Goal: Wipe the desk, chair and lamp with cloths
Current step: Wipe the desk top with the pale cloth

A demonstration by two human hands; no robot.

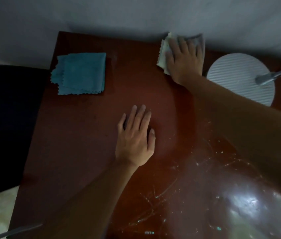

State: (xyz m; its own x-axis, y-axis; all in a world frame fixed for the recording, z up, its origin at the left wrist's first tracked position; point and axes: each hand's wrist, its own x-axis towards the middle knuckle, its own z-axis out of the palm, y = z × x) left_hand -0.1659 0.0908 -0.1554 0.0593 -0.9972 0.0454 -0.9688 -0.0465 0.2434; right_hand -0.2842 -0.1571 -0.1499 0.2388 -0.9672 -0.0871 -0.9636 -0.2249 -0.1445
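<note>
Pale cloth (164, 49) under flat, spread right hand (184, 60) at table (84, 135) back edge; left hand (135, 139) flat, bracing. Use overlapping strokes.

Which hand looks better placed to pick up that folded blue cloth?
The left hand. It lies flat on the desk holding nothing, on the same side as the blue cloth. The right hand presses the pale cloth at the desk's far edge, beside the lamp base.
</note>
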